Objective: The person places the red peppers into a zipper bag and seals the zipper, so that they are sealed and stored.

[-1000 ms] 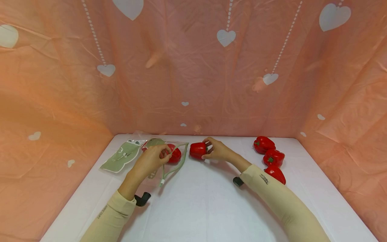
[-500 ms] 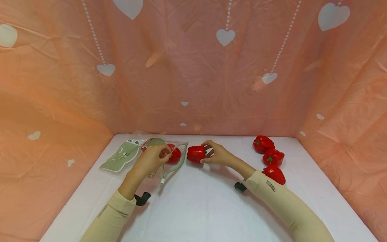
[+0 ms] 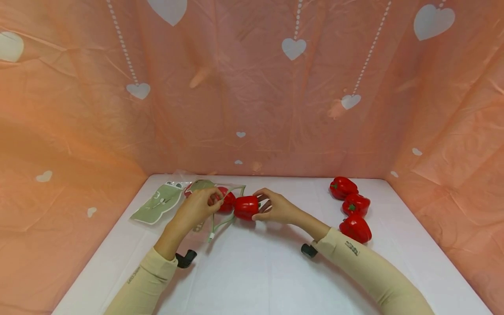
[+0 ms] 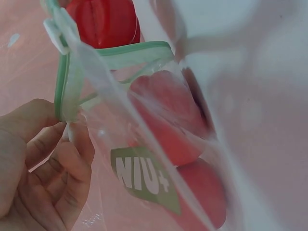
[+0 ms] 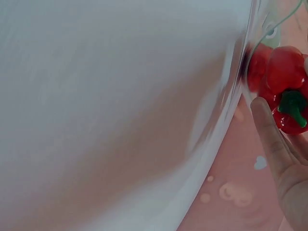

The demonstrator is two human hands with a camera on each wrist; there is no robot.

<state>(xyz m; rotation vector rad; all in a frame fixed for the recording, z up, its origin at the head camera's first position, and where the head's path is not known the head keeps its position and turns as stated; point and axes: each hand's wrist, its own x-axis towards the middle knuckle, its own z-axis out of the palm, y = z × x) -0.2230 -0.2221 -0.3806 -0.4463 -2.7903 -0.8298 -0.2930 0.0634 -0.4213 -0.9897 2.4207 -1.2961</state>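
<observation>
- Evidently the work centres on one red pepper (image 3: 246, 207), lying at the mouth of a clear bag (image 4: 137, 143), just outside or over its green rim (image 4: 130, 49); whether rim and pepper touch I cannot tell.
- Handling, by my judgement: the pepper looks glossy, firm and probably light, perhaps a plastic model. Its skin could be slippery; I see no sign of fragility.
- Best hold: across the broad shoulders beside the green stem (image 5: 292, 105), thumb on one side, fingers on the other. The stem itself seems a poor grip.
- The bag is thin, limp film, likely to sag or fold; its rim looks the stiffest part and the sensible place to pinch.
- Right hand (image 3: 277, 209): thumb and fingers set apart, straddling the stem end and apparently pinching the pepper across its shoulders. Exact pressure not readable.
- Pepper relative to those fingers: stem end between the tips and facing the palm, blunt end pointing away toward the bag.
- Left hand (image 4: 50, 163): thumb and fingers pinching a corner of the green rim, the other fingers curled beneath. The left wrist view puts the held pepper beyond the rim, well apart from this pinch.
- Through the film: an upper pepper (image 4: 166, 118) and a lower pepper (image 4: 204, 192), close together, beside a printed label (image 4: 144, 178).
- Three loose peppers (image 3: 356, 204) sit in a rough row on the white surface (image 3: 252, 271), off to the person's right.
</observation>
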